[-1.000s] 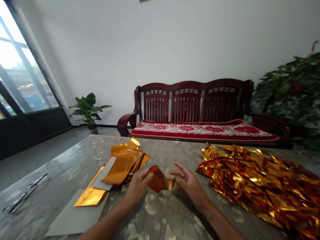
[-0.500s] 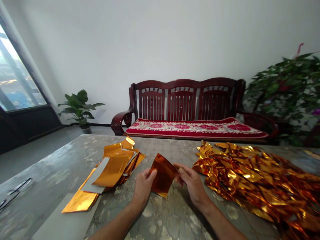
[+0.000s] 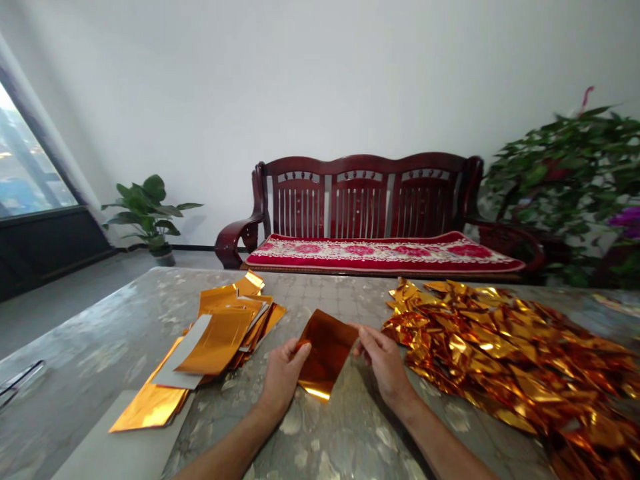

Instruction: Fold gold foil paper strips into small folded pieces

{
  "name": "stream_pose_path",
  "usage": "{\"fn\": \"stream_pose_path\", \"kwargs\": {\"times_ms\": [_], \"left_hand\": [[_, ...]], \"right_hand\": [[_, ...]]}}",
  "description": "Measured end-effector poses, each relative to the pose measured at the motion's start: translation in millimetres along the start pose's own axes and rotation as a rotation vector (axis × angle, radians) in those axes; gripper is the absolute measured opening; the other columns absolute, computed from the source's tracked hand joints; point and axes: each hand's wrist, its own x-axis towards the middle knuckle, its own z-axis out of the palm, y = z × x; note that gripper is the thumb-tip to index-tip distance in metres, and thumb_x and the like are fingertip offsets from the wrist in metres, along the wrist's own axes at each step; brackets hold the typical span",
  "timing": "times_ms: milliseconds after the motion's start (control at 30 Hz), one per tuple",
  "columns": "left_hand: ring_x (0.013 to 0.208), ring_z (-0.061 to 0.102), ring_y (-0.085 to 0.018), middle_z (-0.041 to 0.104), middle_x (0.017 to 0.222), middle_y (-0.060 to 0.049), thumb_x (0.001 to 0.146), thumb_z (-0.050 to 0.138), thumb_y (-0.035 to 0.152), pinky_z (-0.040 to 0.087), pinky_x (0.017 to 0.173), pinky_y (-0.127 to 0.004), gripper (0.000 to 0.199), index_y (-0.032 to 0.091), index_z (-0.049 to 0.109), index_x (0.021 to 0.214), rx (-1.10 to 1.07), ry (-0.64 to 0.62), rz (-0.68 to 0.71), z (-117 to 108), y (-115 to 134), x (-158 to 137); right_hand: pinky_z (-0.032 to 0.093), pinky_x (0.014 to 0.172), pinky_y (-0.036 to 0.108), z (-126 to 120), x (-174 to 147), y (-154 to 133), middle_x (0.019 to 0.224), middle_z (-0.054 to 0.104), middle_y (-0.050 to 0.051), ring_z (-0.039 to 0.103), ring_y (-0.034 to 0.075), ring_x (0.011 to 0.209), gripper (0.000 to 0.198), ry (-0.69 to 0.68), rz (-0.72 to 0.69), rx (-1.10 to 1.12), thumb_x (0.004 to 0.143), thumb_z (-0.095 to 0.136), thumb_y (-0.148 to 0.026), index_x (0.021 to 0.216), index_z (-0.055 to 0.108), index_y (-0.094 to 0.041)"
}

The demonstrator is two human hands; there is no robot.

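A shiny gold-orange sheet of foil paper (image 3: 325, 357) is held between my two hands above the table. My left hand (image 3: 283, 373) pinches its left edge, thumb on top. At its upper right corner, the fingertips of my right hand (image 3: 383, 363) are closed on it. The sheet looks nearly flat, its lower edge catching the light. To the left lies a loose stack of gold foil sheets (image 3: 220, 340), some showing a grey-white back. A large heap of folded gold foil pieces (image 3: 500, 353) spreads over the right side.
Everything rests on a grey patterned table (image 3: 320, 440). A pale grey sheet (image 3: 125, 447) lies under the stack, and what seem to be glasses (image 3: 23, 383) lie at the left edge. Behind the table stand a dark red wooden bench (image 3: 360, 200) and potted plants (image 3: 153, 213).
The foil sheet has opened out flatter and turned slightly between my hands, both of which keep their hold. The whole view has shifted a little, so the surroundings sit further left.
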Motion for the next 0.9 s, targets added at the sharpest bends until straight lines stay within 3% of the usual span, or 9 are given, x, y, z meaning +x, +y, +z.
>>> {"fn": "stream_pose_path", "kwargs": {"times_ms": [67, 133, 233, 333, 633, 900], "left_hand": [[0.058, 0.047, -0.013, 0.051, 0.055, 0.003, 0.079, 0.058, 0.047, 0.035, 0.056, -0.022, 0.035, 0.017, 0.057, 0.062, 0.043, 0.017, 0.019, -0.6, 0.7, -0.3], [0.058, 0.045, -0.013, 0.049, 0.055, 0.003, 0.079, 0.058, 0.047, 0.034, 0.056, -0.023, 0.036, 0.018, 0.055, 0.060, 0.058, 0.029, 0.029, -0.6, 1.3, -0.7], [0.058, 0.045, -0.013, 0.050, 0.055, 0.003, 0.078, 0.058, 0.049, 0.035, 0.057, -0.023, 0.036, 0.018, 0.057, 0.061, 0.039, 0.025, 0.018, 0.2, 1.1, -1.0], [0.059, 0.047, -0.014, 0.051, 0.056, 0.003, 0.077, 0.059, 0.050, 0.036, 0.057, -0.023, 0.036, 0.018, 0.059, 0.062, 0.045, 0.025, 0.023, 0.4, -0.5, -1.1], [0.061, 0.052, -0.016, 0.058, 0.059, 0.002, 0.078, 0.059, 0.048, 0.039, 0.059, -0.023, 0.034, 0.017, 0.064, 0.064, 0.059, 0.026, 0.043, 0.2, 0.6, -1.4], [0.066, 0.058, -0.017, 0.067, 0.068, 0.000, 0.080, 0.060, 0.048, 0.046, 0.063, -0.024, 0.034, 0.015, 0.069, 0.078, -0.079, -0.039, -0.023, 1.0, -1.9, -0.9]], "right_hand": [[0.050, 0.073, 0.033, -1.7, 0.4, 1.3, 0.095, 0.072, 0.008, 0.063, 0.021, 0.081, 0.044, 0.060, -0.163, -0.163, 0.092, 0.052, -0.050, 0.117, 0.070, -0.019], [0.048, 0.092, 0.039, -3.0, -0.1, 1.5, 0.117, 0.067, 0.009, 0.061, 0.024, 0.105, 0.037, 0.089, -0.350, -0.356, 0.094, 0.050, -0.039, 0.123, 0.067, -0.022], [0.044, 0.100, 0.043, -2.8, -2.4, -0.4, 0.122, 0.065, 0.008, 0.057, 0.024, 0.113, 0.036, 0.093, -0.551, -0.624, 0.095, 0.048, -0.029, 0.128, 0.062, -0.026], [0.045, 0.098, 0.043, -0.2, -5.6, -3.6, 0.122, 0.065, 0.007, 0.057, 0.024, 0.112, 0.036, 0.109, -0.657, -0.785, 0.094, 0.049, -0.025, 0.128, 0.062, -0.026], [0.042, 0.099, 0.042, 2.3, -9.3, -9.6, 0.121, 0.066, 0.007, 0.054, 0.024, 0.113, 0.032, 0.115, -0.758, -0.853, 0.093, 0.052, -0.017, 0.122, 0.063, -0.023], [0.046, 0.082, 0.036, 5.1, -10.0, -7.5, 0.092, 0.071, 0.005, 0.060, 0.023, 0.090, 0.012, 0.046, -0.689, -0.751, 0.091, 0.057, -0.019, 0.096, 0.067, -0.023]]}}
